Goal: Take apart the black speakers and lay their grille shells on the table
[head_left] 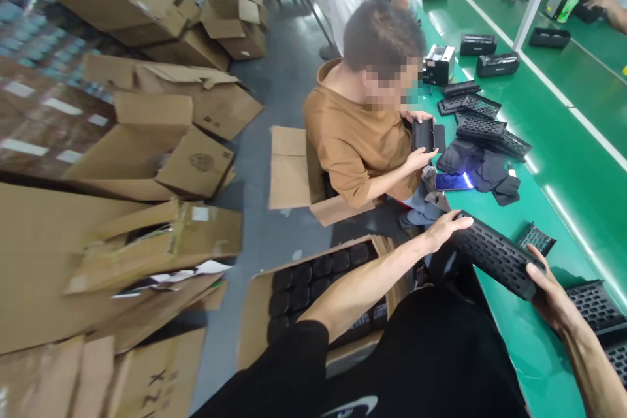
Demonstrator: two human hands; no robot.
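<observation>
At 9 o'clock, torn and flattened cardboard cartons (122,144) lie heaped beside the grey floor (274,91). At 6 o'clock stands an open carton (255,326), packed with rows of round black parts (318,268).

At 12 o'clock, a co-worker in a tan T-shirt (357,137) sits facing the bench, with the co-worker's hands (420,158) around a dark casing (422,134).

At 4 o'clock, the person's own left hand (443,230) lies with its fingers spread along the top of a black perforated casing (494,255). The right hand (553,294) curls around the casing's far end, so the casing is held in the air over the edge of the green bench (573,222).

Past the co-worker, at 2 o'clock, a lit phone (453,181) rests by a dark cloth (470,166). Perforated panels (480,124) overlap just above it, and black boxed units (497,64) stand farther up the bench. A small grille (536,238) lies just beside the held casing, and more panels (595,304) sit at the lower right edge.
</observation>
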